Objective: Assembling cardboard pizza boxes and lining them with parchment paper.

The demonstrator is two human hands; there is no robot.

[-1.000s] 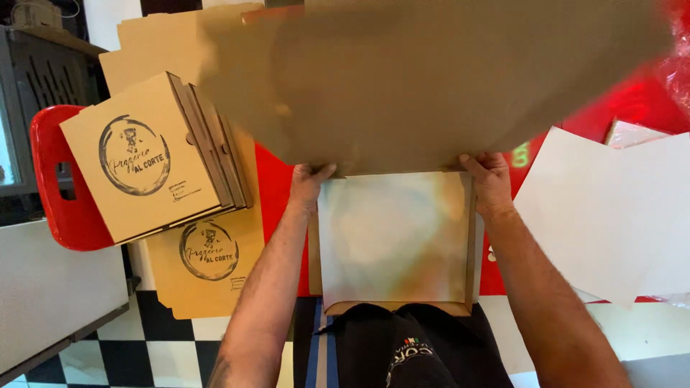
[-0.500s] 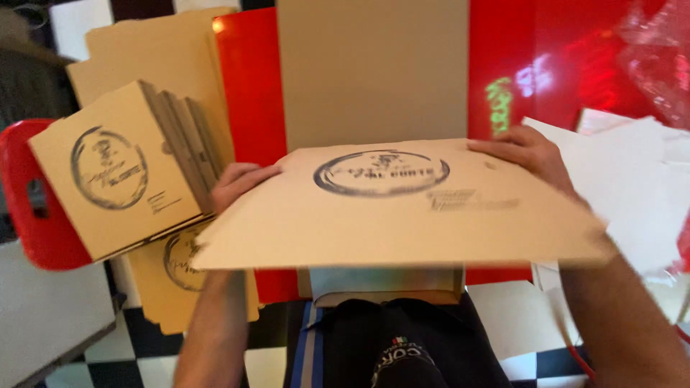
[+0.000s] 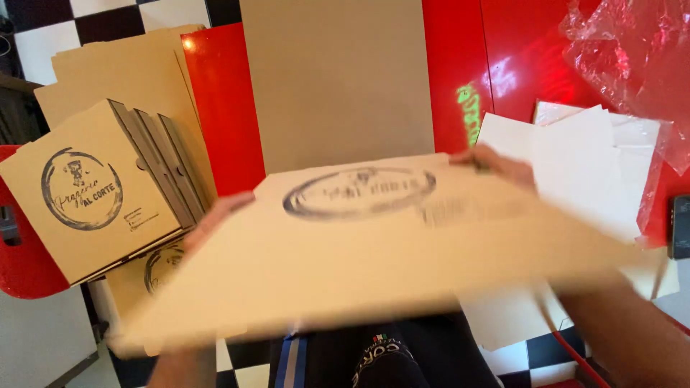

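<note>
The flat tan cardboard box blank (image 3: 374, 244), a moment ago raised upright, now swings down level, clamped at its far corners by left hand (image 3: 215, 219) and right hand (image 3: 499, 165), stamped face up.

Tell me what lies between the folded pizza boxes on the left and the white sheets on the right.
In the head view, the flat printed pizza box blank, held at its edges by the left hand and right hand, spans the stretch between the folded pizza boxes and the white sheets.

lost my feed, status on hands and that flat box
Left hand and right hand grip flat pizza box blank, tilted, blurred. Folded boxes stacked left. Nothing blocking.
</note>
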